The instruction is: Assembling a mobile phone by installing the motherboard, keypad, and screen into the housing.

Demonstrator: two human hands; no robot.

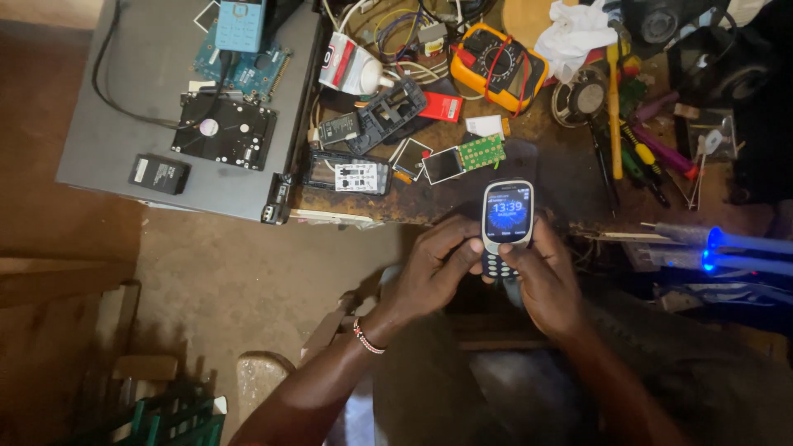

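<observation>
Now testing phone [507, 216]: left hand [429, 272] and right hand [541, 281] both clasp it, thumbs on keypad; multimeter [498, 64] at twelve o'clock. Next calls for steady key presses.

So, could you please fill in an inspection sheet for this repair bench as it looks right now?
Surface: worn brown wooden bench, crowded; grey metal case at its left.
Job's things: small dark-blue keypad phone, screen lit.
Clutter: yellow multimeter, black hard drive, green circuit board, white cloth, coloured screwdrivers.
Grippers: left hand and right hand both grip the phone, thumbs on the keypad.
Cables: black cable loops over the case; tangled wires at the bench's back.
Surroundings: bare earthen floor, green crate.
</observation>
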